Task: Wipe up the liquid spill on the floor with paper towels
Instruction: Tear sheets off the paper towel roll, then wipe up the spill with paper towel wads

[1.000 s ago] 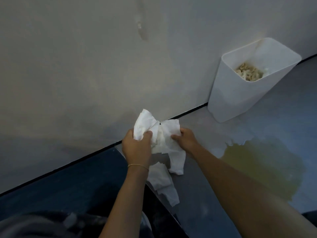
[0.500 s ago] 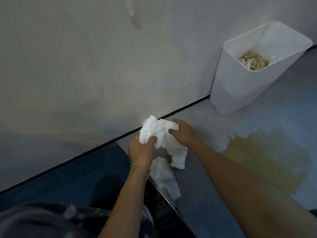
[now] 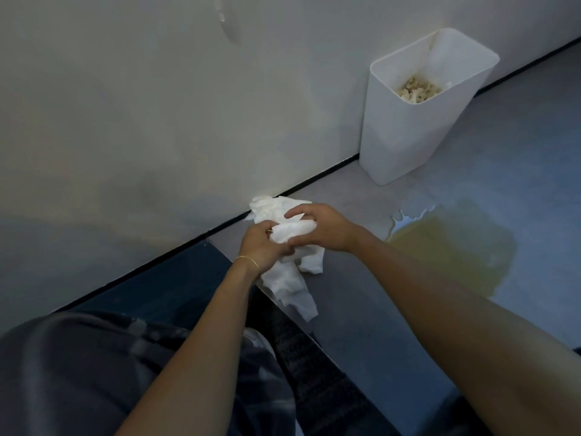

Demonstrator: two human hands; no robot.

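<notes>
A crumpled bunch of white paper towels [image 3: 287, 283] hangs in the air between both my hands, above the grey floor near the wall. My left hand [image 3: 259, 248] grips its lower part from the left. My right hand [image 3: 317, 228] curls its fingers and thumb round the upper wad. A loose tail of towel dangles below my left wrist. The yellowish liquid spill [image 3: 452, 247] spreads on the floor to the right of my hands, apart from the towels.
A white plastic bin [image 3: 405, 133] with soiled crumpled paper inside stands against the pale wall [image 3: 157, 105], just behind the spill. Dark blue flooring [image 3: 176, 278] lies at the left. My dark-clothed legs fill the bottom left.
Both hands have drawn closer together and bunched the towels into a tighter wad. My right hand now wraps over the top. The view has shifted slightly.
</notes>
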